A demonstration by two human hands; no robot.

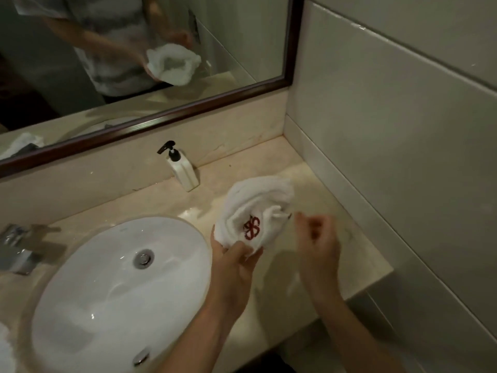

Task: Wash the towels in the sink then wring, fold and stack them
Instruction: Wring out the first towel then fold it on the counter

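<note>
The towel (258, 208) is white terry cloth, thick and soft, bunched into a rounded, loosely rolled bundle held above the surface (336, 238) to the right of the sink (113, 292). A dark red embroidered emblem (251, 228) — an interlaced monogram, letters not legible — faces the camera.

The left hand (234, 267) grips the lower end of the bundle: its fingers (236, 247) are curled and pressed together around the cloth, thumb on the near side. The right hand (318, 238) is motion-blurred just right of the towel; its fingers appear loosely curled, and contact with the cloth cannot be determined.

The surface is polished beige marble with faint veining and wet, glossy patches. The sink is a smooth white oval ceramic basin with a chrome drain (144, 258); a chrome faucet (16, 249) sits at its left edge. A white ribbed soap dispenser (184, 170) with a black pump stands at the back, unlabelled. A mirror (134, 49) in a dark wooden frame hangs above — large glossy tiles (403, 103) cover the right wall.
</note>
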